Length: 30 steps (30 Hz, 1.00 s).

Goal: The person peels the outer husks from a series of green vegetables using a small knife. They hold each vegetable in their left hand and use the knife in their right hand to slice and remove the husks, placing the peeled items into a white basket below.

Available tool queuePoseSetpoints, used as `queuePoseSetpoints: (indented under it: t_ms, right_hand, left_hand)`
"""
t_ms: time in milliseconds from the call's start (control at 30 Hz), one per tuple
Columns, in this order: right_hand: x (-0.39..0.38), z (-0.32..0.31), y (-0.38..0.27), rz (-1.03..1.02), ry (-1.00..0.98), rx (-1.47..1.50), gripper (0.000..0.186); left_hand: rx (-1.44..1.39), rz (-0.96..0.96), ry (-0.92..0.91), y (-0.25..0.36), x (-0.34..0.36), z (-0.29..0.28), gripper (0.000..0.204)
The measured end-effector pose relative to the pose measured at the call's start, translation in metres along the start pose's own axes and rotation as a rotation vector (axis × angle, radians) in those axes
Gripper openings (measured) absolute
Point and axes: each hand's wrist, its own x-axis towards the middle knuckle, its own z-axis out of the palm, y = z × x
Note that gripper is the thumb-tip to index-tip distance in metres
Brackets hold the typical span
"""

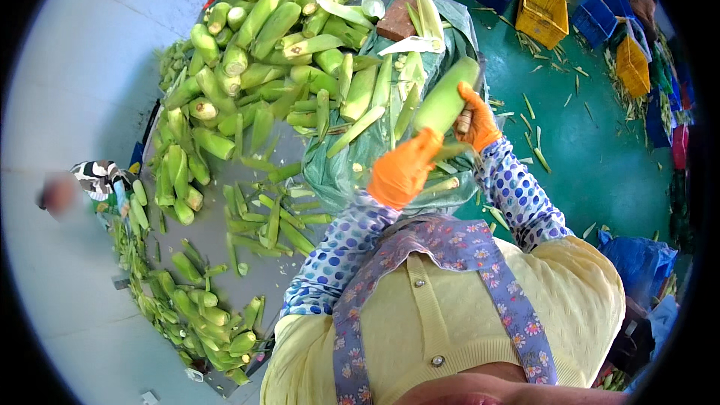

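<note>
A green ear of corn (448, 97), its husk on, slants up and away in front of me. My left hand (405, 169), in an orange glove, is closed around its lower end. On the ear's right side is my right hand (478, 121), also gloved in orange, its fingers wrapped round a short brown handle (464, 121). What the handle belongs to is mostly hidden behind the hand and the ear. Beneath both hands lies a green plastic sheet (330, 169) with loose husk leaves (411, 75) on it.
A big heap of unhusked corn (255, 67) covers the table's far left. Cut husk pieces (270, 217) and more ears (202, 315) lie nearer. A brick (397, 17) weighs on the sheet. Yellow crates (541, 11) and blue crates (595, 19) stand right. Another person (101, 180) works at left.
</note>
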Motion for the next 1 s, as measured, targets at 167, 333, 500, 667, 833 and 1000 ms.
queuePoseSetpoints:
  t_ms: [167, 333, 500, 667, 833, 1000]
  right_hand:
    - [-0.002, -0.032, -0.037, -0.234, 0.105, -0.078, 0.027]
    - [-0.005, -0.027, -0.020, -0.207, -0.027, -0.325, 0.024]
    - [-0.016, 0.009, 0.006, 0.003, -0.104, -0.376, 0.028]
    - [-0.022, -0.006, 0.014, -0.672, -0.262, -1.347, 0.034]
    - [-0.080, 0.013, 0.037, -0.855, -0.448, -1.702, 0.047]
    - [-0.083, 0.017, 0.063, -0.863, -0.512, -1.809, 0.065]
  left_hand:
    - [0.202, -0.341, -0.206, -0.027, 0.005, 0.051, 0.062]
    - [-0.987, -0.770, 0.040, -0.066, 0.024, 0.043, 0.082]
    - [-1.155, -0.749, -0.027, -0.033, 0.055, 0.029, 0.066]
    - [-1.588, -1.142, 0.291, -0.071, 0.005, 0.041, 0.046]
    - [-1.979, -1.161, 0.550, -0.058, 0.001, 0.034, 0.047]
    - [-2.017, -1.124, 0.486, -0.053, -0.003, 0.029, 0.046]
